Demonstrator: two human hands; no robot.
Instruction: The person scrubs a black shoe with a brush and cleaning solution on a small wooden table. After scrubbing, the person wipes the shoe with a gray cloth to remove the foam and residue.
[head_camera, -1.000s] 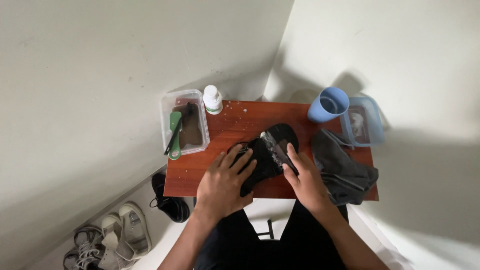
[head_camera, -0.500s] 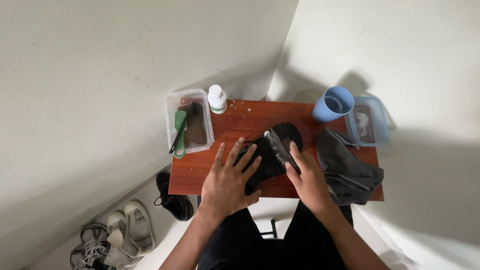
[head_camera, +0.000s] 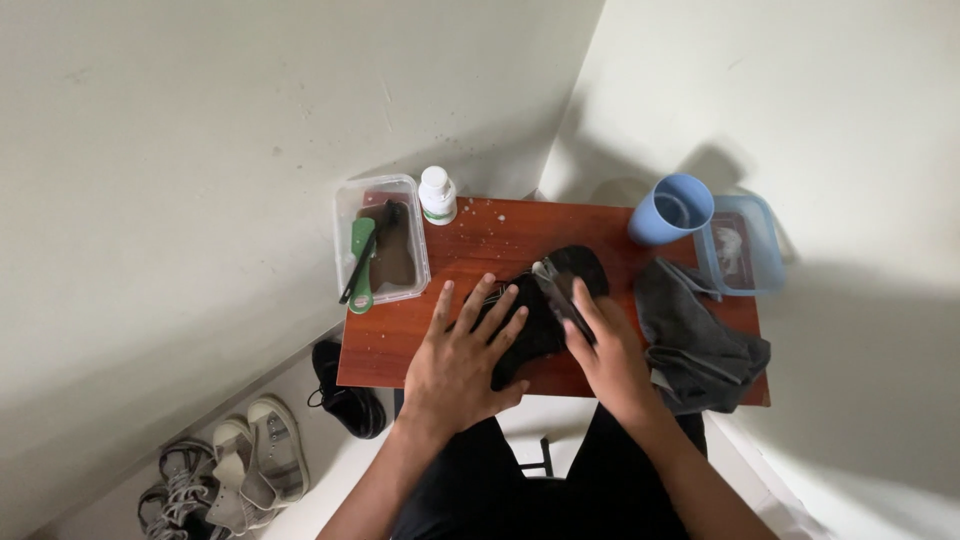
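Black shoe (head_camera: 560, 300) laid on its side at middle of red-brown table (head_camera: 420, 345), sole towards far wall. Left hand (head_camera: 465, 355) spread flat, fingers splayed, pressed on shoe's near part; nothing gripped. Right hand (head_camera: 610, 350) laid along shoe's right edge, fingers extended over laces; grip cannot be told. Green-handled brush (head_camera: 361, 268) left untouched in clear tub (head_camera: 345, 215) at table's left end; white bottle (head_camera: 437, 194) capped beside it. Grey cloth (head_camera: 695, 340) heaped right of shoe, unused. Cleaning judged barely begun: shoe only being steadied.

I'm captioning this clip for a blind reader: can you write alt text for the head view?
Seen from above, a person's left hand and right hand press on a black shoe lying on a small red-brown table. Around it sit a grey cloth, a blue cup and a clear tub holding brushes.
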